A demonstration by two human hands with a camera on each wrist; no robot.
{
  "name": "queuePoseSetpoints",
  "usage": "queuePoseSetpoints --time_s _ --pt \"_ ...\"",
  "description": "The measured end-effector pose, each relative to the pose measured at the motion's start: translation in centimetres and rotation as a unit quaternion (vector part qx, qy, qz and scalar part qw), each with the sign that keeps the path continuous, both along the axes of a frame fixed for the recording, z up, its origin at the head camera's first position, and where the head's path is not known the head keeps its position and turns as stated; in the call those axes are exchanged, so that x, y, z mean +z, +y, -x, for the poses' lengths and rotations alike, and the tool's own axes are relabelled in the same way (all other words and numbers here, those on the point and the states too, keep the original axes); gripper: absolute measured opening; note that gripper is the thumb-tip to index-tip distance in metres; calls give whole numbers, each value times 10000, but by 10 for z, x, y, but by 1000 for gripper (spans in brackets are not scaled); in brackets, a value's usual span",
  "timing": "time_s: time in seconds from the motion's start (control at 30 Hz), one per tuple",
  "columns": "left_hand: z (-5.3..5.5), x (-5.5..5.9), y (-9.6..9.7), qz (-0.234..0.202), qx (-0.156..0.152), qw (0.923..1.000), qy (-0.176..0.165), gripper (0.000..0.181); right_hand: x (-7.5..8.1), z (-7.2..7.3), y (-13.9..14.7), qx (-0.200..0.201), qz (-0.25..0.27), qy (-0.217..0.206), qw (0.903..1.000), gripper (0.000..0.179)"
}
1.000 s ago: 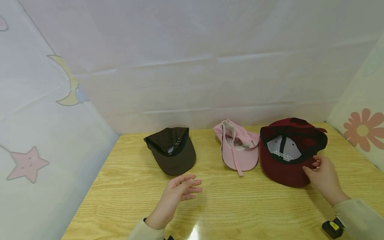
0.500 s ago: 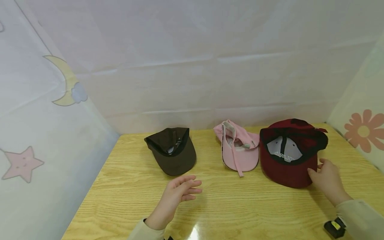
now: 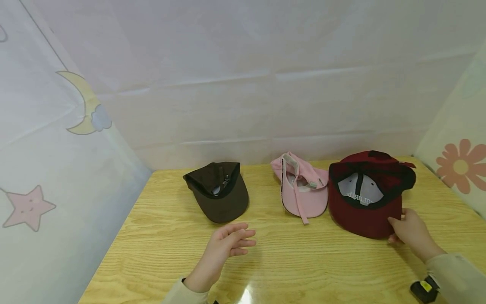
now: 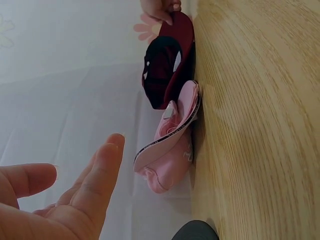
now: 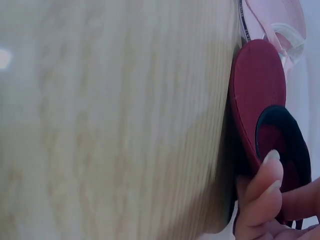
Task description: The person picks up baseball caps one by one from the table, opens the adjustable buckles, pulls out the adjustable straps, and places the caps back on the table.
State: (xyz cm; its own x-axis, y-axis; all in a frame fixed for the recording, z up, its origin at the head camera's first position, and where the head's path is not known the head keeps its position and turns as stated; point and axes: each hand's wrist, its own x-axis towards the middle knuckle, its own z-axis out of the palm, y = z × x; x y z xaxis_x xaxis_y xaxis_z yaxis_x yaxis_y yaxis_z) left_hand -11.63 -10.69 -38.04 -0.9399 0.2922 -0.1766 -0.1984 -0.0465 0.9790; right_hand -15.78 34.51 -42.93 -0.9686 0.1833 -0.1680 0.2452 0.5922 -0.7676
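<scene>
At the right of the table a dark red baseball cap [image 3: 364,221] lies with its inside facing up and its brim toward me. My right hand [image 3: 411,232] pinches the brim's right edge, the thumb over it and fingertips showing below. The right wrist view has these fingers [image 5: 262,195] close against the brim. My left hand [image 3: 228,247] hovers over the table with loosely extended fingers and holds nothing. A dark brown cap [image 3: 228,207] lies just beyond it, also with its inside showing. Between these caps is a pink cap [image 3: 305,198], its strap hanging over the brim.
The wooden table [image 3: 288,266] runs back to a pale sheet wall [image 3: 247,105]. Printed sheets enclose both sides, with a star [image 3: 29,207] on the left and a flower [image 3: 460,166] on the right. The pink cap sits right beside the red one.
My right hand has slid slightly down along the red cap's brim, and its fingers have gone from above the edge to beneath it. The left hand and the caps stay almost unchanged.
</scene>
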Motion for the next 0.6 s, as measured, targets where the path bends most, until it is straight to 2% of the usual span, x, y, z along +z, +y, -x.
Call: queuePoseSetpoints --time_s 0.3,0.6 --pt "-1 -1 0 -3 12 10000 17 48 3 -9 -4 -180 108 546 9983 51" --pt "-1 1 0 12 10 10000 11 48 10 -15 -12 -384 186 1229 9915 44"
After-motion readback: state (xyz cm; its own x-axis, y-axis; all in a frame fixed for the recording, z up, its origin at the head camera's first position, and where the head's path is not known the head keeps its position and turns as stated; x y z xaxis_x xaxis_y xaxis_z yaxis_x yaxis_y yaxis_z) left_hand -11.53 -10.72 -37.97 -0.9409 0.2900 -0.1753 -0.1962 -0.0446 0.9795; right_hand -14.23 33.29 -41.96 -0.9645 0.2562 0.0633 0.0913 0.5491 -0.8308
